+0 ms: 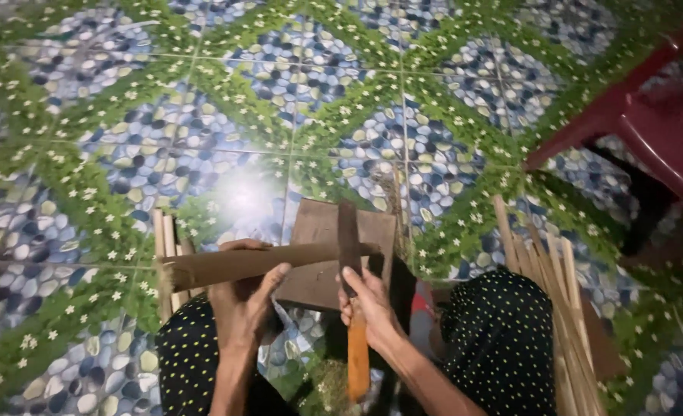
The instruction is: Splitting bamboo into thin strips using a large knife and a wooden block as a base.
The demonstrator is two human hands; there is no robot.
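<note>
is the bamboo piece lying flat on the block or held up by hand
Held up. The left hand grips the bamboo piece roughly level above the wooden block, with the knife blade set across it.

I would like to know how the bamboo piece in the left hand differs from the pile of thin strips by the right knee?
The bamboo piece is one broad, brownish length; the thin strips are many narrow, paler slats. The piece lies crosswise over the wooden block, gripped by the left hand, with the knife in the right hand set against it; the strips lie loose on the tiled floor, fanned lengthwise, untouched. Both look like bamboo.
</note>
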